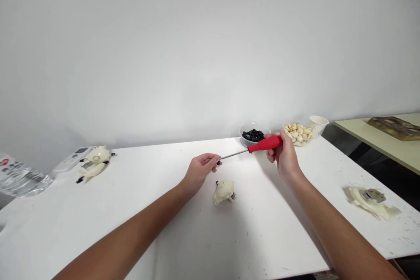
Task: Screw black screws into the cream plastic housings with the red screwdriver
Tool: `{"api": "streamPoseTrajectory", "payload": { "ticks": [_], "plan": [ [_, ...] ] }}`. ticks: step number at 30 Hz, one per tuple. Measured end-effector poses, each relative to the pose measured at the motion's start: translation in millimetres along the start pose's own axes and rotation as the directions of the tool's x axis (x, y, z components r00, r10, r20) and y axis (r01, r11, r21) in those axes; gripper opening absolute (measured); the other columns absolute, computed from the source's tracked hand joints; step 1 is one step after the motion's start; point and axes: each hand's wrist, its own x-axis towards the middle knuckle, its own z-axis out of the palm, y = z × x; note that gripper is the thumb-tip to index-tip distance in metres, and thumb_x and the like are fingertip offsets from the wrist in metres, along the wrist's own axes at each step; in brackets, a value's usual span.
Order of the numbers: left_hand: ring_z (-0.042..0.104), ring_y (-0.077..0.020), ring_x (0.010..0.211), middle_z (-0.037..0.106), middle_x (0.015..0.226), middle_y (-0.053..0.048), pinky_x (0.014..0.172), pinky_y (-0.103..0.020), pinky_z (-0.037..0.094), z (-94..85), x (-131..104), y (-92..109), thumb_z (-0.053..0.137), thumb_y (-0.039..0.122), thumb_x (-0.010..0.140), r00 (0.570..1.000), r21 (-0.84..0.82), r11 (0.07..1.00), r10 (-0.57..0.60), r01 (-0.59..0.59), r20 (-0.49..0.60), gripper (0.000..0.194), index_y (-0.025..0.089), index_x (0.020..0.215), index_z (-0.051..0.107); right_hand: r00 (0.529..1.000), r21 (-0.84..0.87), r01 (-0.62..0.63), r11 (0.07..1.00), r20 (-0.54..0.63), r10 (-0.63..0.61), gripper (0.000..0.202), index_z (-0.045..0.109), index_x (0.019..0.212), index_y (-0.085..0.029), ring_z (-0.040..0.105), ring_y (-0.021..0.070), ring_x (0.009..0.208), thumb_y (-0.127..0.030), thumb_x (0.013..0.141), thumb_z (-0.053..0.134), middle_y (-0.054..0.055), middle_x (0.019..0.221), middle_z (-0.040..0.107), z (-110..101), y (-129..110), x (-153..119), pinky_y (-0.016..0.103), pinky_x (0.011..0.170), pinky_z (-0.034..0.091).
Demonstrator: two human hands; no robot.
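My right hand [286, 157] is closed around the red handle of a screwdriver [267, 143], its metal shaft pointing left. At the shaft's tip, the fingers of my left hand [201, 170] pinch a small black piece [218, 162], too small to tell its exact kind. The tip appears to meet the piece, partly hidden by the fingertips. Below my hands, a cream plastic housing [224, 190] with a small metal part on its side lies on the white table [183, 245]. Beyond the screwdriver handle stands a clear bowl of small black pieces [253, 135].
At the back right are a tub of cream plastic caps [298, 133] and a white cup [319, 123]. Another cream housing with a motor [370, 199] lies right. Left are more cream housings [97, 157], a white remote-like device [72, 160] and a water bottle [22, 179].
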Motion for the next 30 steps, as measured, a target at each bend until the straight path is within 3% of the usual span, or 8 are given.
{"api": "streamPoseTrajectory", "payload": {
  "ticks": [4,10,14,18,21,24,27,30],
  "plan": [
    [0.059,-0.0137,0.068,0.077,0.086,-0.007,0.071,-0.028,0.05,-0.4,1.0,-1.6,0.081,0.048,0.083,1.0,0.0,1.0,-0.001,0.001,0.01,0.034,0.015,0.092,0.078,0.993,0.09,0.024,0.996,0.109,-0.034,0.041,0.068,0.108,-0.019,0.045,0.0156,0.046,-0.049,0.094,0.043,0.0,0.057,0.056,0.6,-3.3,-1.2,0.028,0.042,0.035],
    [0.058,-0.0138,0.068,0.076,0.085,-0.007,0.07,-0.028,0.049,-2.4,2.1,-4.4,0.081,0.047,0.083,1.0,-0.017,1.0,-0.003,0.003,0.005,0.033,0.015,0.091,0.077,0.99,-0.193,0.118,0.974,-0.048,-0.129,0.046,0.055,0.066,-0.021,0.036,0.0118,0.046,-0.057,0.094,0.062,-0.003,0.049,0.044,-3.7,-2.1,0.5,0.027,0.042,0.028],
    [0.057,-0.0136,0.067,0.076,0.086,-0.007,0.07,-0.027,0.048,-2.5,2.0,-4.4,0.08,0.047,0.085,1.0,-0.001,1.0,0.014,-0.014,0.009,0.032,0.015,0.091,0.077,0.99,-0.274,0.051,0.961,-0.116,-0.086,0.056,0.047,0.061,-0.023,0.035,0.0118,0.045,-0.067,0.09,0.065,-0.004,0.048,0.038,-5.3,3.1,2.2,0.027,0.041,0.027],
    [0.057,-0.014,0.068,0.076,0.087,-0.007,0.07,-0.028,0.049,-2.1,2.1,-4.2,0.079,0.047,0.085,1.0,0.008,1.0,0.01,-0.01,0.014,0.032,0.016,0.092,0.077,1.0,-0.126,-0.024,0.992,-0.002,0.024,0.046,0.068,0.094,-0.021,0.045,0.0157,0.048,-0.065,0.093,0.055,-0.002,0.055,0.051,-0.6,2.9,1.7,0.027,0.041,0.035],
    [0.057,-0.0135,0.068,0.077,0.087,-0.007,0.071,-0.027,0.049,-1.6,1.2,-3.1,0.079,0.047,0.085,1.0,0.011,1.0,0.007,-0.007,0.013,0.032,0.016,0.092,0.077,0.992,0.056,-0.078,0.995,0.102,0.072,0.045,0.068,0.112,-0.02,0.045,0.0157,0.05,-0.057,0.09,0.055,-0.002,0.062,0.054,3.8,-2.4,-1.1,0.027,0.042,0.038],
    [0.057,-0.013,0.068,0.077,0.086,-0.006,0.071,-0.027,0.049,-0.9,-0.3,-1.2,0.079,0.047,0.085,1.0,0.013,1.0,0.004,-0.004,0.014,0.032,0.016,0.092,0.077,0.998,0.031,0.007,1.0,0.058,-0.008,0.034,0.067,0.09,-0.019,0.04,0.0127,0.051,-0.054,0.089,0.066,-0.004,0.059,0.047,4.2,-5.0,-2.8,0.025,0.042,0.034],
    [0.058,-0.0134,0.068,0.076,0.085,-0.006,0.071,-0.027,0.049,-0.5,-1.2,-0.7,0.08,0.046,0.084,1.0,0.005,1.0,0.0,0.0,0.013,0.031,0.016,0.09,0.077,0.99,-0.115,0.114,0.987,-0.066,-0.122,0.044,0.054,0.068,-0.021,0.034,0.0097,0.048,-0.054,0.084,0.078,-0.006,0.053,0.039,0.6,0.1,-1.2,0.024,0.041,0.028],
    [0.058,-0.0137,0.069,0.076,0.085,-0.007,0.071,-0.027,0.049,-1.0,-0.5,-2.5,0.079,0.046,0.085,1.0,0.009,1.0,0.013,-0.013,0.017,0.031,0.016,0.091,0.077,0.988,-0.181,0.079,0.98,-0.116,-0.101,0.049,0.049,0.065,-0.022,0.033,0.0096,0.045,-0.056,0.083,0.079,-0.007,0.049,0.038,-2.6,7.3,1.4,0.025,0.039,0.026]
  ]
}}
